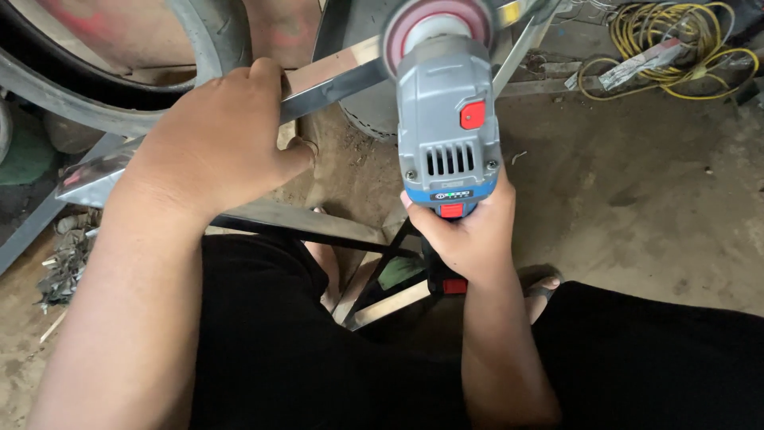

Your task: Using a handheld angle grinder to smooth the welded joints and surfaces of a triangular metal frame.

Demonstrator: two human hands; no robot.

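The left hand (215, 139) was closed down over a shiny metal bar (334, 80) that ran slantwise across a stand, pinning it in place. The right hand (469, 235) was wrapped tight round the handle of a grey and blue grinder (447, 119), whose pink disc (438, 24) sat against the bar near the top of the view. The step looked like grinding or polishing the bar's face, and moving on would call for a steady grip and even pressure along it.
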